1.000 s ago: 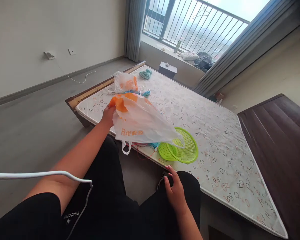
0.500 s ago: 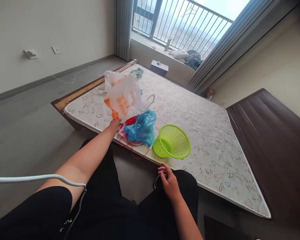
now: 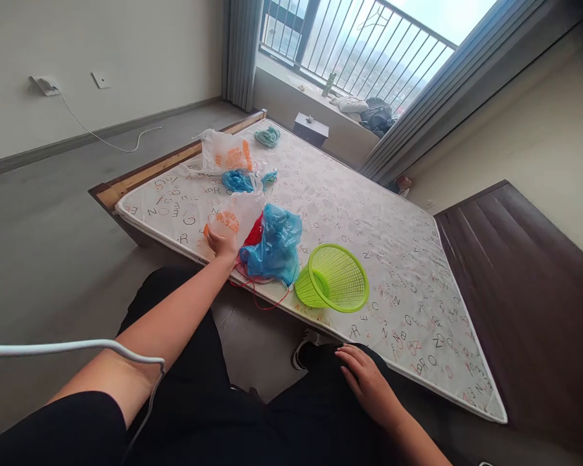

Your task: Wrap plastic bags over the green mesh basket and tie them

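Observation:
My left hand (image 3: 220, 244) reaches to the near edge of the mattress (image 3: 369, 213) and is closed on a white and orange plastic bag (image 3: 236, 217). Right beside it lie a blue plastic bag (image 3: 274, 246) and something red (image 3: 256, 232), with red string (image 3: 260, 299) hanging over the edge. A lime green plastic basket (image 3: 334, 283) lies on its side to the right of the bags. My right hand (image 3: 366, 383) rests flat on my right thigh, fingers stretched out, holding nothing.
Further along the mattress lie another white and orange bag (image 3: 223, 153), a smaller blue bag (image 3: 237, 180) and a teal bundle (image 3: 267, 136). A small dark stool (image 3: 311, 129) stands by the window sill. A dark headboard (image 3: 529, 285) is at the right. A white cable (image 3: 72, 349) crosses my left arm.
My left hand has pulled the white and orange bag down from the air onto the mattress edge, bunching it. My right hand has slid back and flattened on my thigh.

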Available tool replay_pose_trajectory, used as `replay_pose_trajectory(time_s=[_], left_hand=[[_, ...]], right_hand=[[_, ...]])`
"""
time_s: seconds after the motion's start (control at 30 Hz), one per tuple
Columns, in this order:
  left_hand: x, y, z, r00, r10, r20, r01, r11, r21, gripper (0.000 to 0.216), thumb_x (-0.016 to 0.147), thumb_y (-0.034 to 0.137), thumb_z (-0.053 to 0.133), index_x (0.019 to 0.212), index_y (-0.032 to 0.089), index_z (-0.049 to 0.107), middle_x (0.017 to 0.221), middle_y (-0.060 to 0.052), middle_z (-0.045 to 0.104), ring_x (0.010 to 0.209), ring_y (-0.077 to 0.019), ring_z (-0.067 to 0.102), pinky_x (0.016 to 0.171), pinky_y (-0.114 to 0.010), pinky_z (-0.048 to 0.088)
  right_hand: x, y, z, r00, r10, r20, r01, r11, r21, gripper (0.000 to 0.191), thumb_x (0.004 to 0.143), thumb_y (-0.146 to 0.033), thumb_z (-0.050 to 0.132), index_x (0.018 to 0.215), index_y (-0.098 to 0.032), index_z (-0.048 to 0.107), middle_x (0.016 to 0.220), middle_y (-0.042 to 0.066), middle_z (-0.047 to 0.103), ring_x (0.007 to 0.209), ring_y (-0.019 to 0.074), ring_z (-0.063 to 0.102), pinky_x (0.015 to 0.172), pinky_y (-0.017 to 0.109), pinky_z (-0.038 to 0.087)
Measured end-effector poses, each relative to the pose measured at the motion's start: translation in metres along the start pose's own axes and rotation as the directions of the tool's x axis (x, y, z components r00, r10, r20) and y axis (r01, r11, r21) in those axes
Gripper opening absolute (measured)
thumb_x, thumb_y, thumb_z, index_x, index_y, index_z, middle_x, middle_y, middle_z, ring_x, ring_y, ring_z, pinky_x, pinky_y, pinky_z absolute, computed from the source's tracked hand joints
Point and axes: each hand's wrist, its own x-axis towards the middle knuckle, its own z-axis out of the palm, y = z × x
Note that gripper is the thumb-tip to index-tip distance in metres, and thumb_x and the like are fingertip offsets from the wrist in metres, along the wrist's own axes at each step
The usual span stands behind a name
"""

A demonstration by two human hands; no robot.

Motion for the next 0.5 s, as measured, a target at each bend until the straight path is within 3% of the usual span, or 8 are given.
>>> replay_pose_trajectory(time_s=[0.07,0.1,0.2,0.3,0.5], left_hand=[[0.009,0.009,0.002,0.993,0.089,-0.083,-0.081,0.992,0.094,0.074,0.074,0.007,0.073,0.141,0.017,0.043,0.161,-0.022,0.034,0.156,-0.0341,0.022,0.128,-0.049,0.016],[0.013,0.012,0.005,0.991,0.125,-0.054,-0.118,0.987,0.107,0.075,0.072,0.006,0.074,0.140,0.017,0.045,0.161,-0.021,0.036,0.155,-0.0344,0.024,0.129,-0.048,0.015],[0.017,0.017,0.015,0.979,0.163,0.124,-0.175,0.981,0.087,0.074,0.070,0.006,0.075,0.138,0.018,0.050,0.155,-0.019,0.044,0.152,-0.0348,0.031,0.128,-0.046,0.020],[0.010,0.018,0.030,0.949,0.167,0.267,-0.212,0.966,0.150,0.073,0.069,0.005,0.074,0.138,0.015,0.051,0.152,-0.020,0.046,0.149,-0.0358,0.035,0.127,-0.047,0.024],[-0.017,0.025,0.045,0.837,0.339,0.430,-0.477,0.836,0.270,0.067,0.070,0.008,0.071,0.135,0.021,0.056,0.158,-0.016,0.039,0.155,-0.0409,0.020,0.128,-0.059,0.016]], right_hand=[[-0.022,0.018,-0.012,0.997,-0.074,0.028,0.076,0.993,-0.087,0.045,0.095,-0.026,0.059,0.139,-0.034,0.064,0.141,0.008,0.065,0.135,0.0323,0.059,0.110,0.055,0.053],[-0.032,0.025,-0.015,0.992,-0.120,0.042,0.124,0.986,-0.110,0.050,0.093,-0.025,0.060,0.142,-0.036,0.061,0.144,0.007,0.063,0.137,0.0328,0.057,0.111,0.056,0.052],[-0.052,0.040,-0.016,0.976,-0.211,0.048,0.215,0.970,-0.111,0.060,0.090,-0.023,0.056,0.148,-0.037,0.055,0.151,0.006,0.057,0.139,0.0342,0.055,0.111,0.059,0.051],[-0.053,0.045,-0.012,0.979,-0.203,0.027,0.204,0.975,-0.087,0.062,0.088,-0.027,0.053,0.149,-0.031,0.054,0.153,0.009,0.054,0.140,0.0356,0.054,0.110,0.060,0.051],[-0.038,0.048,-0.011,0.972,-0.218,0.087,0.222,0.975,-0.034,0.052,0.085,-0.028,0.051,0.136,-0.027,0.064,0.145,0.009,0.062,0.137,0.0341,0.057,0.111,0.057,0.049]])
